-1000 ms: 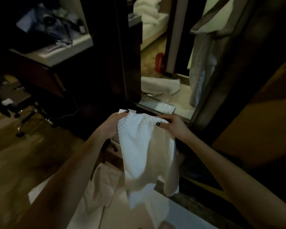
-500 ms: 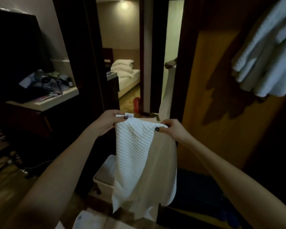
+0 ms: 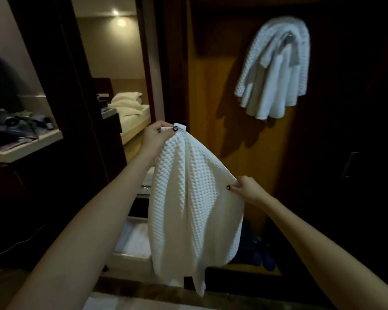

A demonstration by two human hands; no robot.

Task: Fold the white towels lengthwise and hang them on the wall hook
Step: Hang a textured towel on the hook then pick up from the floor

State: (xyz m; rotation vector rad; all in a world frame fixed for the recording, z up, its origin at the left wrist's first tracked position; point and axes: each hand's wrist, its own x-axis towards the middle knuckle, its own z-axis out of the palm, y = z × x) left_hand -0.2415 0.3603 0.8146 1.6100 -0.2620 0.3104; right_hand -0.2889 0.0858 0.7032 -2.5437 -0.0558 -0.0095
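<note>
We pinch the folded towel (image 3: 188, 198) with left hand (image 3: 155, 136) and right hand (image 3: 246, 189) apart; next, probably drape it on the hook (image 3: 288, 36), barely visible.

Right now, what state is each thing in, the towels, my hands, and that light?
Held towel, hanging loose between both hands, unhung.
Left hand, fingers pinching the towel's tagged corner.
Right hand, fingers pinching the towel's edge, lower.
Hung towels, draped and bunched together.
Ceiling light, on.
</note>
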